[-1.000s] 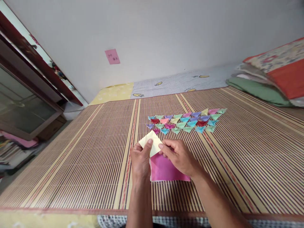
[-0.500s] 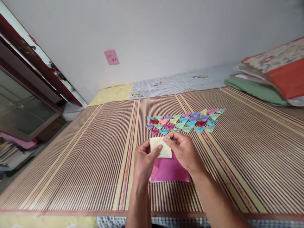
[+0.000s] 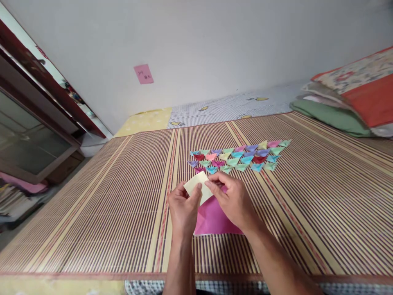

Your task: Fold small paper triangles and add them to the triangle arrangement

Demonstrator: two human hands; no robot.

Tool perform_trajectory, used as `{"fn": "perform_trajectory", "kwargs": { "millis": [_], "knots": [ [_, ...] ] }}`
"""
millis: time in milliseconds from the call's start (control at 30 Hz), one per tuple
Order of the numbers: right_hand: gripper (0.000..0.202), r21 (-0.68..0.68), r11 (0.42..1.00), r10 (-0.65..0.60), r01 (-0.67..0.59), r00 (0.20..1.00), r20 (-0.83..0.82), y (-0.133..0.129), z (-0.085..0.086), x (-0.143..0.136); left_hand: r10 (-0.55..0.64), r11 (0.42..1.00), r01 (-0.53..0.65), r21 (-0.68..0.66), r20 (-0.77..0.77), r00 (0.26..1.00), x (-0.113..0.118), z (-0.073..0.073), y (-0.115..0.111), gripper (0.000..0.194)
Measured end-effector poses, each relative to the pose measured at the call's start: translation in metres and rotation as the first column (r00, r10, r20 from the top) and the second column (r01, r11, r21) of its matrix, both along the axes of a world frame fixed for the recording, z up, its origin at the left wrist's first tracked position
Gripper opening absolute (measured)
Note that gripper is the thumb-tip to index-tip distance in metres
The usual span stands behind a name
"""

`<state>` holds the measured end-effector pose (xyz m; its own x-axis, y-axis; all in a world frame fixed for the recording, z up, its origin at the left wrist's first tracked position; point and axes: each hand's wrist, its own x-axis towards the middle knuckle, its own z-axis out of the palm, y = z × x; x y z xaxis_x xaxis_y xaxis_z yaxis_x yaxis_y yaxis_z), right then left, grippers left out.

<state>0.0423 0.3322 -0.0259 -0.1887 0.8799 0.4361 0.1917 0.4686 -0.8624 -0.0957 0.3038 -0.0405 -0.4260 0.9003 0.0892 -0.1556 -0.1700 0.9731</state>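
Between my two hands is a small pale-yellow square of paper, turned at a slant. My left hand pinches it from the left, thumb on top and fingers behind. With thumb and forefinger, my right hand grips its right corner. Below the hands lies a magenta sheet with a white edge showing under its front side. Just beyond my fingers, several rows of small folded paper boats in many colours rest on the mat.
A striped bamboo mat covers the bed. Folded bedding and a red floral pillow are piled at the right back. A pink note is stuck on the wall. At left stands a glass-paned door.
The yellow paper has turned from square-on to a slanted, diamond-like position and shifted slightly left. My left hand has moved a little left with it; both hands keep hold.
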Motion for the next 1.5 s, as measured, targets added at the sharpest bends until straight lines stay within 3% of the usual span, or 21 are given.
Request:
{"fn": "perform_trajectory", "kwargs": {
  "millis": [100, 267, 433, 567, 867, 1000, 1300, 1500],
  "knots": [
    [0.021, 0.046, 0.997, -0.065, 0.064, 0.998, 0.020, 0.000, -0.001, -0.001, -0.008, 1.000, 0.007, -0.015, -0.032, 0.999, 0.001, 0.002, 0.000, 0.030],
    [0.027, -0.090, 0.996, 0.002, -0.008, 0.998, -0.061, 0.004, 0.002, 0.005, -0.159, 0.985, 0.163, -0.049, 0.073, 0.985, 0.000, 0.007, -0.002, 0.031],
    [0.030, -0.170, 0.981, 0.068, -0.093, 0.987, -0.148, 0.005, 0.000, 0.005, -0.230, 0.971, 0.232, -0.060, 0.037, 0.973, 0.001, 0.007, -0.004, 0.030],
    [0.036, -0.176, 0.983, 0.022, -0.047, 0.990, -0.136, 0.004, -0.004, 0.002, -0.264, 0.962, 0.263, -0.072, -0.006, 0.965, 0.005, 0.009, -0.005, 0.032],
    [0.040, -0.054, 0.994, -0.092, 0.092, 0.996, -0.001, 0.007, -0.009, 0.001, -0.231, 0.973, 0.230, 0.011, 0.021, 0.973, 0.006, 0.016, -0.005, 0.033],
    [0.041, -0.058, 0.988, -0.142, 0.141, 0.990, -0.019, 0.010, -0.014, -0.001, -0.213, 0.974, 0.216, 0.063, -0.055, 0.976, 0.006, 0.014, -0.007, 0.032],
    [0.039, -0.082, 0.985, -0.161, 0.154, 0.982, -0.100, 0.007, -0.014, -0.002, -0.187, 0.979, 0.190, 0.078, -0.041, 0.982, 0.005, 0.014, -0.005, 0.027],
    [0.039, -0.089, 0.980, -0.189, 0.178, 0.972, -0.136, 0.007, -0.009, -0.001, -0.059, 0.988, 0.083, 0.132, -0.181, 0.982, 0.006, 0.014, -0.008, 0.021]
  ]
}}
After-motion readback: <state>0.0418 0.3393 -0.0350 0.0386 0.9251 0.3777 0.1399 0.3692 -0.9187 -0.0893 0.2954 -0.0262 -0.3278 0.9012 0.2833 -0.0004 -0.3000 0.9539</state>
